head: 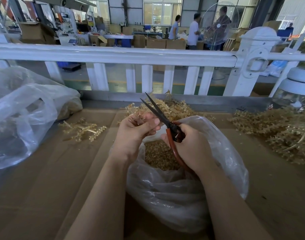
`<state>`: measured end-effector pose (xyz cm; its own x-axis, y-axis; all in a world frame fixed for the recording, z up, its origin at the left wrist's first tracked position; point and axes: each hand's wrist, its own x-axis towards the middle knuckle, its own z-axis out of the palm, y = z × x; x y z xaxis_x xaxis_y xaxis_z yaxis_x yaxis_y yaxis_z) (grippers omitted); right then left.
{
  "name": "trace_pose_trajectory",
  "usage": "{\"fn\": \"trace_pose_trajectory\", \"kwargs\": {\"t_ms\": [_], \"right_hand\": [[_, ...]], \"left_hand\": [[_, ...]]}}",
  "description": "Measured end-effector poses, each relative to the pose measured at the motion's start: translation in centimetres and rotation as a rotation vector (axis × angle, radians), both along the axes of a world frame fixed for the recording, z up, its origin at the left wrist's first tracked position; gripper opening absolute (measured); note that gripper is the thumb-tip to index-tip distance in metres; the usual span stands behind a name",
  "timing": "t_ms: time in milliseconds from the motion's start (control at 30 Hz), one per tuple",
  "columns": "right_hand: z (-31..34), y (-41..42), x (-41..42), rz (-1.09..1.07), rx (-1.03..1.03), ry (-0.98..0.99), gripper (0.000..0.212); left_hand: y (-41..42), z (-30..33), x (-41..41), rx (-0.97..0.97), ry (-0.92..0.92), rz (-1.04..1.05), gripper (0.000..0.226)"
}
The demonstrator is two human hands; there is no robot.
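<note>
Head view — workshop cardboard top (44, 179) — left hand (134, 130) pinches sprig (139, 117), right hand (191, 144) grips scissors (158, 113)

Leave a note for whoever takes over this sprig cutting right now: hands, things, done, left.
Left hand pinches a tan plastic sprig. Right hand grips the red-handled scissors, blades open beside it. The clear bag under the hands holds cut pieces: part done. Left: the held sprig, the pile behind, the pile at right, one loose sprig at left.
</note>
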<state>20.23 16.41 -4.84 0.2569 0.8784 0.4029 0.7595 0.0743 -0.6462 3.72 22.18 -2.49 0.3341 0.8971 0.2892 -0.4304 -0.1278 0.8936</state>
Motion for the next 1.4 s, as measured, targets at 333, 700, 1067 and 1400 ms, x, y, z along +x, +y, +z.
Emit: {"fn": "trace_pose_trajectory", "kwargs": {"t_ms": [333,700,1067,1400], "right_hand": [[0.16,-0.27,-0.11,0.029,0.020,-0.083,0.048],[0.19,-0.43,-0.19,-0.023,0.048,-0.144,0.050],[0.29,-0.62,-0.38,-0.042,0.106,-0.146,0.057],[0.49,-0.57,-0.65,-0.035,0.106,-0.110,0.066]], "left_hand": [[-0.05,0.12,-0.21,0.014,-0.083,0.070,0.007],[-0.22,0.30,-0.29,0.090,-0.032,0.116,0.005],[-0.12,0.32,-0.20,0.065,-0.056,0.118,0.010],[-0.08,0.38,-0.41,0.031,-0.048,0.121,0.010]]}}
